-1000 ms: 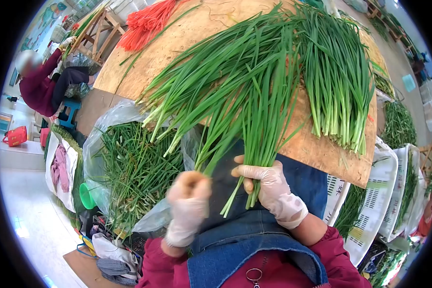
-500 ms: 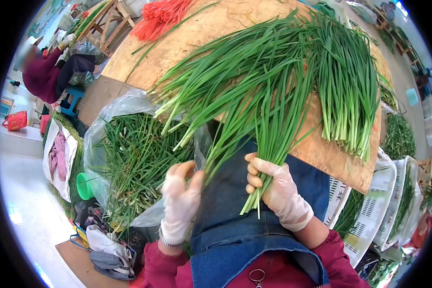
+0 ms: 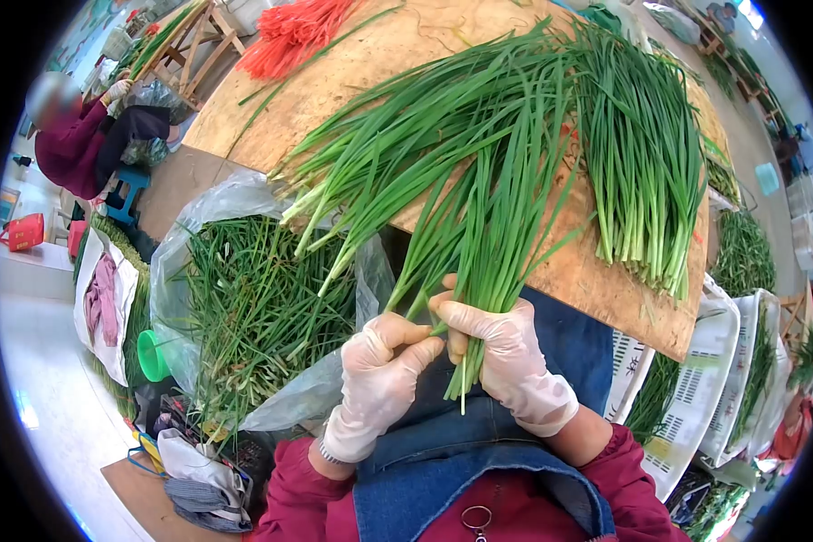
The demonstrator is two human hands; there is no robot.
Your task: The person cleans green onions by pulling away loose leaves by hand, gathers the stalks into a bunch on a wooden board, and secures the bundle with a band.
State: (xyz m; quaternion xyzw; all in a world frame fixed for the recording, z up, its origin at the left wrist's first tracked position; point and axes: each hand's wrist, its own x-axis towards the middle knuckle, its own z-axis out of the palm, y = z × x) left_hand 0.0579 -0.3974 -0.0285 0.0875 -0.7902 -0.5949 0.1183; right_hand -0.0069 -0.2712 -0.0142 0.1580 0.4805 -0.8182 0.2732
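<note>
White-gloved, my right hand point(image 3: 515, 357) is closed around the lower stems of a bunch of green stalks point(image 3: 497, 262), whose leaves reach up over the wooden table point(image 3: 614, 303). Thumb and fingers of my left hand point(image 3: 379, 375) pinch a green stalk beside that bunch, near my right fingertips. A loose spread of stalks point(image 3: 388, 163) fans out over the table's left part, pale ends toward the lower left. To the right rests a thick pile of stalks point(image 3: 641, 163), its pale ends pointing toward me.
Left of my hands is a clear plastic bag point(image 3: 167, 280) of green scraps point(image 3: 262, 316), with a green cup point(image 3: 152, 355) beside it. Red ties point(image 3: 289, 36) lie at the table's far edge. White crates point(image 3: 696, 388) stand right. A person point(image 3: 72, 144) sits at far left.
My left hand, open half a second ago, has moved right toward my right hand and closed on a stalk. The held bunch has shifted slightly left.
</note>
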